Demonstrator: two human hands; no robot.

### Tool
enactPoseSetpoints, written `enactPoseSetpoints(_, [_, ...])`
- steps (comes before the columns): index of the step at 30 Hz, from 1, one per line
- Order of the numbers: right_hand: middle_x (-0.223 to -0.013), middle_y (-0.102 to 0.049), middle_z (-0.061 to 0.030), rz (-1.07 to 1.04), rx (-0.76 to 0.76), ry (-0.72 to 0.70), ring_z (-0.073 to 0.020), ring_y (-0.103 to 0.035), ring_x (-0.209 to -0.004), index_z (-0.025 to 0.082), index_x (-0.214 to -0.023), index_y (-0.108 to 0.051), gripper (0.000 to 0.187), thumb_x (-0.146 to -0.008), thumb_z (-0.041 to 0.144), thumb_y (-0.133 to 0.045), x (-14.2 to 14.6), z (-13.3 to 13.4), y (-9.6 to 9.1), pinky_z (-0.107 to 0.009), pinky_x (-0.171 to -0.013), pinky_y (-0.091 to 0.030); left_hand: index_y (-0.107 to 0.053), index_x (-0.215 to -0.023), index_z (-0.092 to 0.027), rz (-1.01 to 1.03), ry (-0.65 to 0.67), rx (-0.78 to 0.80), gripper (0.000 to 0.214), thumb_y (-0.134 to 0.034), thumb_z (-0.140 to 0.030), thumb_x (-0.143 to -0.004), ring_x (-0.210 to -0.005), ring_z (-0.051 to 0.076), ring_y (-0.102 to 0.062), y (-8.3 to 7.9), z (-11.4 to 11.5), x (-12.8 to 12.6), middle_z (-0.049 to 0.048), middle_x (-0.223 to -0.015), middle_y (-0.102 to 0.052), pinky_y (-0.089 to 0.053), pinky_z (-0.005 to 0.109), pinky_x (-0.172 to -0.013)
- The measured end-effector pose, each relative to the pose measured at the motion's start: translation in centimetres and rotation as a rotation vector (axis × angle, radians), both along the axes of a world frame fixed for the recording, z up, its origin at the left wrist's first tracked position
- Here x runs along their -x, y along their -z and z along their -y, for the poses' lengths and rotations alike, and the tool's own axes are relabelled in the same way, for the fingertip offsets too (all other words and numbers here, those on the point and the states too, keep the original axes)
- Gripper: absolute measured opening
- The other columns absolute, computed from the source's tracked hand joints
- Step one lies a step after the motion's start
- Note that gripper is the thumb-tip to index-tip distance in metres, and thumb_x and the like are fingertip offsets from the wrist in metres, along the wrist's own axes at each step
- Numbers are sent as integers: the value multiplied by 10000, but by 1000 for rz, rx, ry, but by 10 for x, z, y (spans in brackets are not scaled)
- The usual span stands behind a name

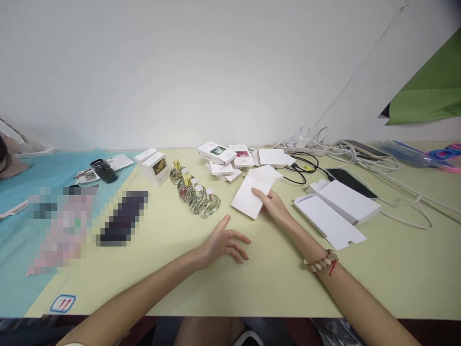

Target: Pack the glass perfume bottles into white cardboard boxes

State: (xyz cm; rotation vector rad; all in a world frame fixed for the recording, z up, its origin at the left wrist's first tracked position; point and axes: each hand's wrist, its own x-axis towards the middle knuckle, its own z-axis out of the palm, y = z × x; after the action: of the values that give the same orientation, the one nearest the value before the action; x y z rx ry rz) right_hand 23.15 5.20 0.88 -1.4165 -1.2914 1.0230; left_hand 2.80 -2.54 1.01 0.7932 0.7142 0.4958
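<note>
My right hand grips a flattened white paper box, thumb on top and fingers hidden beneath. My left hand hovers over the table just left of it, fingers spread, holding nothing. Several small glass perfume bottles with gold and silver caps stand in a group beyond my left hand. Behind the held box lies a pile of flat white boxes, some with green or red pictures. An unfolded white box rests right of my right forearm.
Two upright white boxes stand left of the bottles. A dark jar sits on the blue cloth at left. White cables, a dark phone and scissors lie at right. The wall bounds the back.
</note>
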Motion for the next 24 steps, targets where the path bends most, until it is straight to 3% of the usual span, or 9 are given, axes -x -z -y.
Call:
enactPoseSetpoints(5, [-654, -643, -42, -25, 19, -125, -152, -522, -520, 160, -891, -615, 388, -703, 499, -600, -7, -4, -1, -252, -404, -387, -180, -1302, -244, -51, -135, -123, 625, -314, -600, -807, -578, 179, -609, -5, 3, -2, 57, -843, -611, -474, 288, -488])
enactPoseSetpoints(9, [-693, -659, -66, -32, 66, -139, -178, -554, -564, 156, -861, -628, 377, -721, 503, -582, -8, -4, -2, -272, -426, -421, -235, -1245, -222, -96, -215, -237, 582, -319, -594, -806, -559, 156, -584, -7, 4, -2, 44, -812, -575, -443, 243, -424])
enactPoseSetpoints(14, [-869, -676, -85, -8, 89, -93, -196, -598, -672, 157, -898, -630, 407, -701, 512, -595, -7, -2, -4, -280, -493, -467, -359, -1147, -208, -107, -272, -357, 508, -306, -588, -814, -546, 132, -562, 0, 0, 1, 39, -805, -549, -407, 200, -371])
enactPoseSetpoints(17, [-824, -683, -85, 21, 34, 10, -200, -604, -668, 139, -834, -646, 388, -667, 489, -628, -8, -1, -9, -287, -527, -462, -366, -1143, -208, -152, -300, -406, 493, -318, -576, -818, -536, 122, -547, 2, -2, 1, 35, -807, -537, -384, 183, -340])
enactPoseSetpoints(20, [-757, -681, -85, -108, 36, 97, -226, -619, -704, 132, -762, -635, 341, -635, 447, -662, -10, 1, -18, -298, -561, -475, -345, -1192, -207, -203, -267, -445, 500, -362, -541, -819, -563, 116, -545, -1, -1, 2, 38, -826, -531, -376, 168, -339])
enactPoseSetpoints(24, [-826, -683, -78, -371, 24, 59, -250, -635, -778, 164, -901, -610, 361, -670, 442, -611, -13, 6, -32, -343, -641, -516, -313, -1248, -224, -256, -251, -535, 507, -422, -476, -822, -603, 98, -535, -6, 4, 3, 48, -876, -527, -382, 144, -370])
